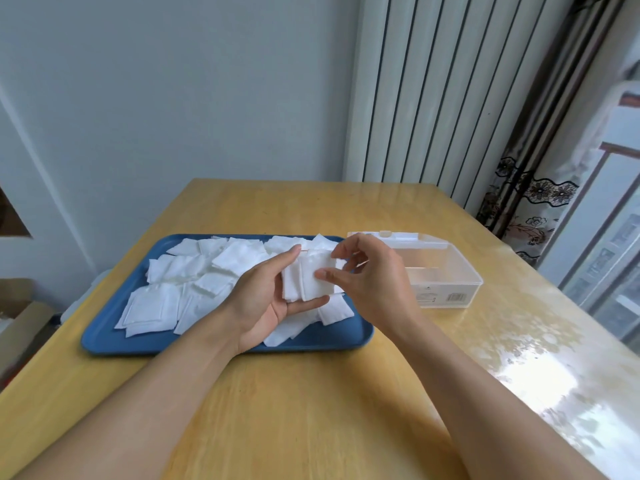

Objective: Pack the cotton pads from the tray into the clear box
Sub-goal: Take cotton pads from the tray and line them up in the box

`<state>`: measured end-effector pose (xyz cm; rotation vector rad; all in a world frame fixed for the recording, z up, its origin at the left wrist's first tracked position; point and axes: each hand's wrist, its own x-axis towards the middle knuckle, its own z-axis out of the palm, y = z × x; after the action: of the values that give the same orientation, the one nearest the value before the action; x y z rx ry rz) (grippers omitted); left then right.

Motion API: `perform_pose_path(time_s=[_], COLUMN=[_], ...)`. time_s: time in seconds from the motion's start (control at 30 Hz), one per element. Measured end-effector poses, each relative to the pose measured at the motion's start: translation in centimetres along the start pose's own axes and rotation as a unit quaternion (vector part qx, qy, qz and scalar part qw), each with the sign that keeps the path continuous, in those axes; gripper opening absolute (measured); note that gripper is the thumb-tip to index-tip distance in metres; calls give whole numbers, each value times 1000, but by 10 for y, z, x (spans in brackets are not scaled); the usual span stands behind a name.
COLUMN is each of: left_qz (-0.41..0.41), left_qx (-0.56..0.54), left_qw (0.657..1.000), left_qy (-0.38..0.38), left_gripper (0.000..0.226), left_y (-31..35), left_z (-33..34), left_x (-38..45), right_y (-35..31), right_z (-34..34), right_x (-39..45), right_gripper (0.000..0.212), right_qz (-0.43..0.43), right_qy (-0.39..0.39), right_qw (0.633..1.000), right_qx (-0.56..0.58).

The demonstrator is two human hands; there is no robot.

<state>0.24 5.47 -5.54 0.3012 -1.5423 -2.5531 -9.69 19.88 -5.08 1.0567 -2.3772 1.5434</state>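
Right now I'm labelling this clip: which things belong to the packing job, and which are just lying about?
Job:
left hand and right hand, both holding a stack of cotton pads
loose pads
blue tray
clear box

Lying about:
cardboard box
curtain
radiator

Pretty clearly somebody's home, a corner of a living or dining room by the look of it. Plain wooden table (311, 393) pushed up near a pale painted wall (173, 98), and a tall white column radiator (433, 88) standing right behind it. Off to the right there's a dark curtain (530, 188) with a lacy floral trim hanging beside a big window (609, 237), daylight glaring off the tabletop. Down on the left, a cardboard box (20, 317) sits on the floor. Nothing industrial or office-like, just ordinary household stuff.
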Motion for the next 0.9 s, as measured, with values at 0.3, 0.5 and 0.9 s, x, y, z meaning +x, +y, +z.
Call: perform_pose_path(time_s=[0.3,0.5,0.9], left_qz=[8,11,2], left_qx=[-26,-30,-68], left_qw=[999,996,993], left_qy=[33,82,93], left_gripper=[41,41,41], left_y=[-2,-2,3], left_z=[2,3,0], left_x=[-1,0,-2], right_y=[-1,0,-5], right_z=[2,4,2], right_x=[-4,-3,-5], right_gripper=[23,22,22], right_qz=[10,32,90], right_qy=[-31,-57,-67], right_qw=[999,997,987], right_qx=[-44,-33,112])
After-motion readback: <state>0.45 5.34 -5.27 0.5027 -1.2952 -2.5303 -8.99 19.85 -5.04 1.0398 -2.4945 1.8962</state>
